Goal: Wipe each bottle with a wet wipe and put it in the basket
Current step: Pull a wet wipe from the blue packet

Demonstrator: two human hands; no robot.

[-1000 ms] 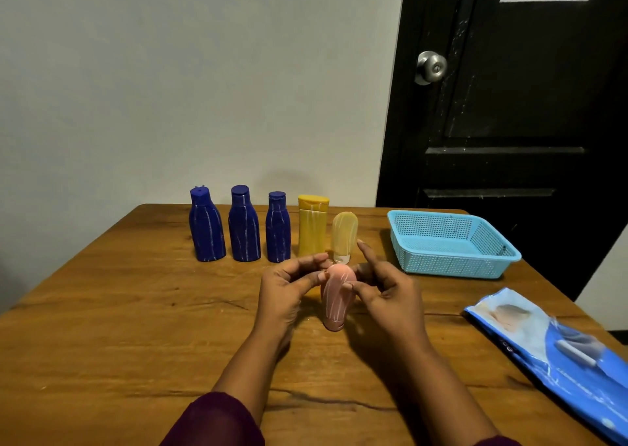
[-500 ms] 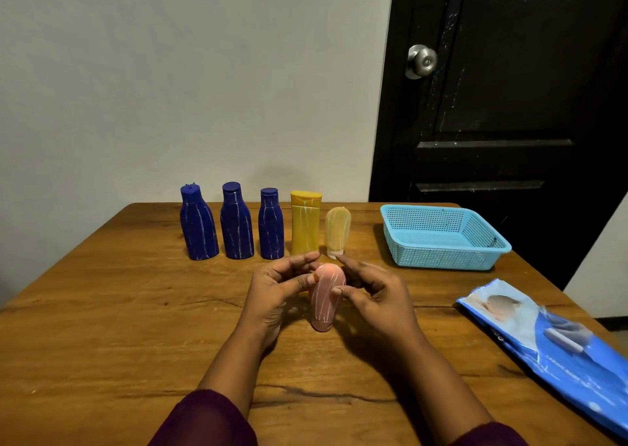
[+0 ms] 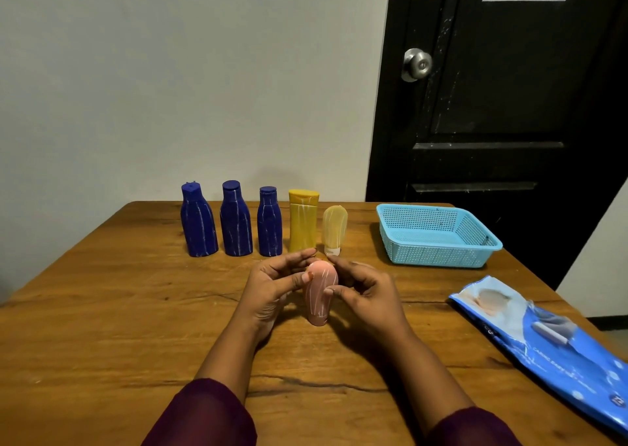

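Note:
A pink bottle (image 3: 319, 296) with white streaks stands cap-down on the wooden table (image 3: 102, 326), in the middle. My left hand (image 3: 275, 289) pinches its upper part between thumb and fingers. My right hand (image 3: 367, 292) holds it from the other side, thumb on the front and forefinger near the top. Behind stand three dark blue bottles (image 3: 198, 224), a yellow bottle (image 3: 302, 223) and a pale yellow tube (image 3: 334, 228), all streaked white. The blue basket (image 3: 438, 255) sits at the back right with nothing in it. A blue pack of wet wipes (image 3: 550, 343) lies at the right edge.
A black door (image 3: 492, 106) with a round knob stands behind the basket, and a pale wall rises behind the row of bottles. Bare wood stretches to the left of my hands and in front of them.
Both hands stay on the pink bottle at the same spot, with only small shifts of the fingers. The view has shifted slightly.

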